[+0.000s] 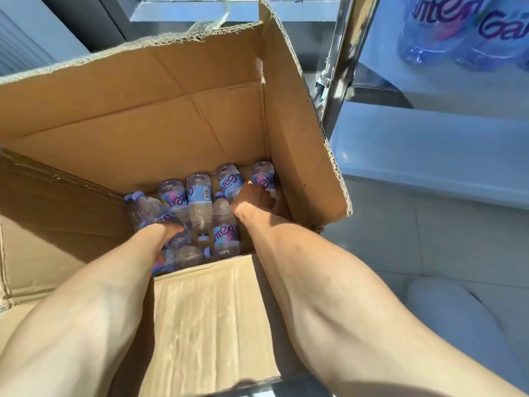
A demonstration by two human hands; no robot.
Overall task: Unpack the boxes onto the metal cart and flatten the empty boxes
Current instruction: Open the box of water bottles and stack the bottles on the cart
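Down in the bottom of the cardboard box (177,110), both hands are partly hidden. The left hand (169,229) is buried among the water bottles (199,202), its fingers curled over a clear one lying on its side; the fingertips go out of sight beneath the plastic. The right hand (254,197) reaches deeper, fingers bent down onto a labelled bottle in the far right corner, but whether they close round it or only rest on it cannot be told. Both forearms cover the near wall and the near flap.

Around the hands the box walls stand close: the right wall is just beside the right hand, and the tall far wall rises beyond the bottles. Above the hands the box mouth is open, its flaps folded outward with ragged corrugated edges.

About nine bottles lie loosely jumbled on the box floor, most on their sides, clear with purple caps and blue-and-pink labels.

Right of the box stands the metal cart (429,150), its upright post close to the box's right flap. More bottles (446,30) of the same kind stand on its upper shelf, cut off by the frame.
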